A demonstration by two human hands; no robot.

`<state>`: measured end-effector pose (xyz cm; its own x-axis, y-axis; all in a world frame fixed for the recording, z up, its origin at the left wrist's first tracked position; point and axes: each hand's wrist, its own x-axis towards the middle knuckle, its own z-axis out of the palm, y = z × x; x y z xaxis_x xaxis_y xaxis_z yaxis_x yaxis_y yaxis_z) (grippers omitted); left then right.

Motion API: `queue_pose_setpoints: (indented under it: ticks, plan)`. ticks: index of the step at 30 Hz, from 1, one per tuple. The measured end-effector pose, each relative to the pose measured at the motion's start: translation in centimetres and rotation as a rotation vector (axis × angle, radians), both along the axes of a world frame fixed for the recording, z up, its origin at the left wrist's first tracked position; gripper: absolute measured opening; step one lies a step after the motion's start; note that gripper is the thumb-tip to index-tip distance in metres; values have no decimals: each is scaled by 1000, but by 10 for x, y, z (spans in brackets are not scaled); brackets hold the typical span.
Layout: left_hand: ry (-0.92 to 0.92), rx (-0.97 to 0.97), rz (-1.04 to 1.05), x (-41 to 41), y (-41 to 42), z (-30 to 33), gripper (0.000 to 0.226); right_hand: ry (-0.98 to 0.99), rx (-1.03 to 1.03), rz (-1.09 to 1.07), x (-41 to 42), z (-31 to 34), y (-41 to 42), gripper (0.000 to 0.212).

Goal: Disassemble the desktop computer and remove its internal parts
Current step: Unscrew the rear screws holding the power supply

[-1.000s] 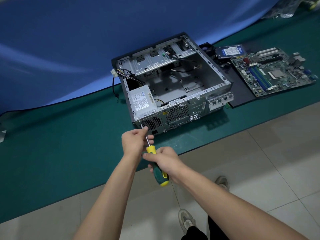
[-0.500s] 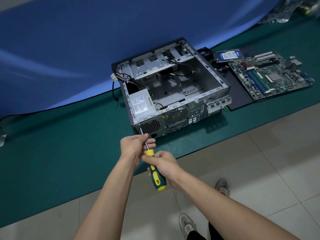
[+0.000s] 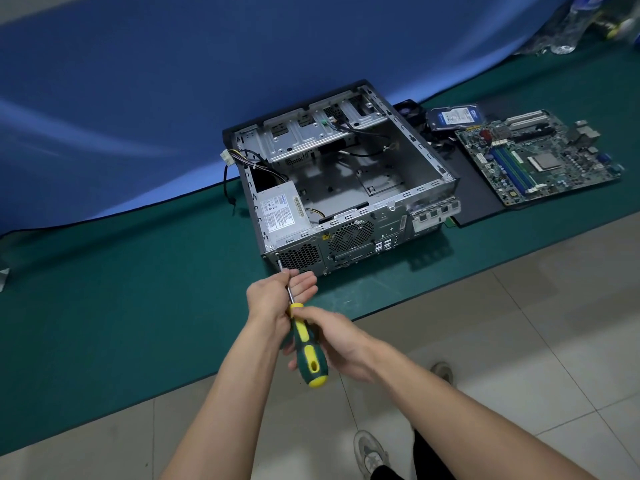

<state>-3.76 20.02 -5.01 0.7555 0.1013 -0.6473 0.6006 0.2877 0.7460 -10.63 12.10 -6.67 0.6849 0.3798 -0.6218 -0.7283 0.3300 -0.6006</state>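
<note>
Green mat covers pale tiled floor before blue backdrop.

Both forearms are bare, with no sleeves, watch or rings on the hands. Below, dark trousers and worn, pale grey lace-up sneakers show.

No legible text on labels
</note>
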Motion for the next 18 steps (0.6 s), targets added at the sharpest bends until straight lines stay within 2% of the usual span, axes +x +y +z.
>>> queue_pose_setpoints:
  ticks: [2,8,13,16,18]
  plan:
    - [4,-38,2,0,0,-2,31,30,15,54,-2,2,-5,32]
    - [-13,39,12,0,2,0,16,-157,-333,43,3,4,0,26]
    - [66,-141,79,4,-3,2,28,8,-115,168,-2,10,-5,42]
    - [71,-147,80,4,-5,-2,31,2,-104,85,0,10,-7,32]
    - [72,-74,51,3,-3,-2,27,-22,-182,29,2,9,-6,25]
